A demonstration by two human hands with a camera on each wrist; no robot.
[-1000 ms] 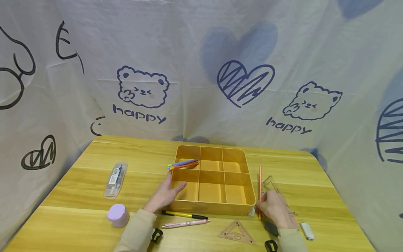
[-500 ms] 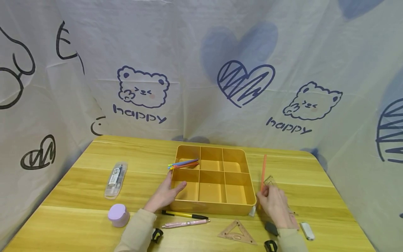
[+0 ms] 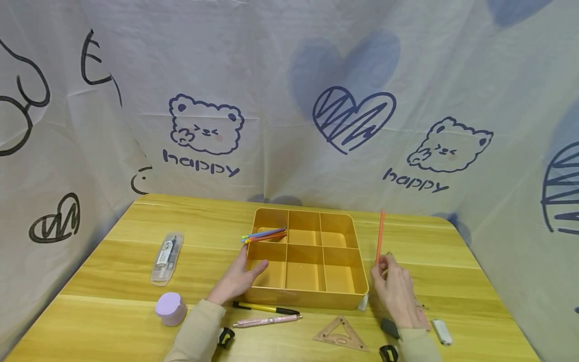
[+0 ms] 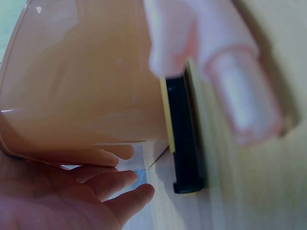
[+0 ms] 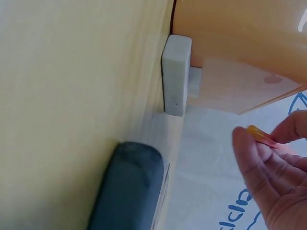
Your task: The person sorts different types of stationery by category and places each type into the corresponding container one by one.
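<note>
While our left grip (image 3: 234,280) clasps it, yellow plastic box (image 3: 312,299): hold steady.
Slender orange pencil (image 3: 380,236): our right grip (image 3: 395,286) pinches its end; move gently.

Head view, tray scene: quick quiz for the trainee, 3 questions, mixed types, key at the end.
1. Multiple choice. What is the right hand holding?
a) the lilac pot
b) the orange stick
c) the yellow-and-black pen

2. True or false: the left hand grips the triangle ruler.

3. Fill the gap, as the head camera sees it: in the yellow tray, the coloured sticks lie across the ____ compartment.

Key:
1. b
2. False; it holds the left side of the yellow tray.
3. far-left
</note>
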